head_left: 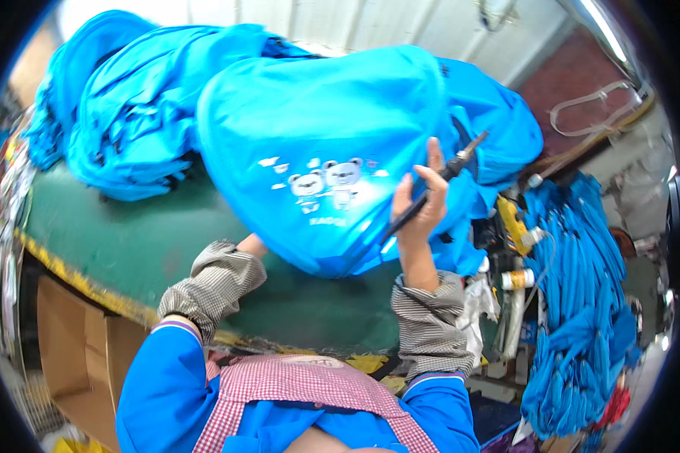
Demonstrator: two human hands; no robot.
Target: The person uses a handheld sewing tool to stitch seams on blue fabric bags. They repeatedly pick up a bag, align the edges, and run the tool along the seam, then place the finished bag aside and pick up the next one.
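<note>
A bright blue fabric bag (pixel 279 128), its rounded flap printed with two cartoon bears, lies across the green tabletop (pixel 128 234) in front of me. My left hand (pixel 254 246) reaches beneath the flap's lower left edge; its fingers are hidden under the cloth. At the flap's right side, my right hand (pixel 423 215) holds a slim black tool (pixel 411 212) with a pointed metal tip. The tool runs between the fingers, tip up and to the right. Some fingers stretch upward beside the cloth. Exactly what kind of tool it is, I cannot tell.
More blue bags (pixel 151 98) are heaped at the back left. Blue straps or cloth pieces (pixel 574 302) hang in a bundle at the right, near a yellow tool (pixel 514 225) and a small white bottle (pixel 517 279). An open cardboard box (pixel 72 340) stands below the table's left edge.
</note>
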